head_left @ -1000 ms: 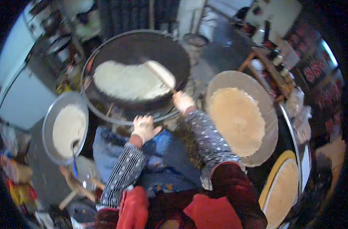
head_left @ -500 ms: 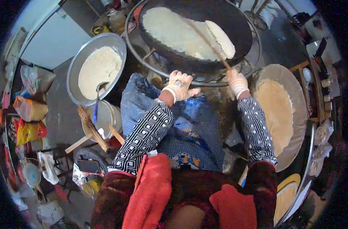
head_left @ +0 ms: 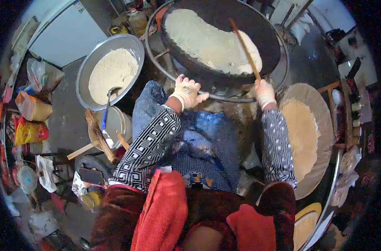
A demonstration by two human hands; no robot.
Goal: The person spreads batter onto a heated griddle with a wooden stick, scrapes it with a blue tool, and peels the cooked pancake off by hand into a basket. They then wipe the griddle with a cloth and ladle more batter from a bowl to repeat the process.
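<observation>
My right hand [head_left: 264,93], in a pale glove, is closed around the near end of a wooden stick [head_left: 245,45]. The stick slants up and left over a large round black griddle [head_left: 263,31]. Beneath it spreads pale batter [head_left: 199,37], heaped thicker along its right edge. My left hand [head_left: 186,92], also gloved, has its fingers over the metal ring [head_left: 234,99] around the griddle, with the thumb stretched to the right.
Left of the griddle is a metal basin [head_left: 82,79] of pale batter with a blue-handled ladle [head_left: 105,113]. A bucket [head_left: 124,125] stands below it, with a bristle brush [head_left: 99,134] across. At right, a thin round flatbread [head_left: 301,134] lies on a broad round tray [head_left: 324,167].
The stick has swung right and now lies over the batter's right edge. My left hand has moved left along with the ring's near side; the thick heap sits lower right in view.
</observation>
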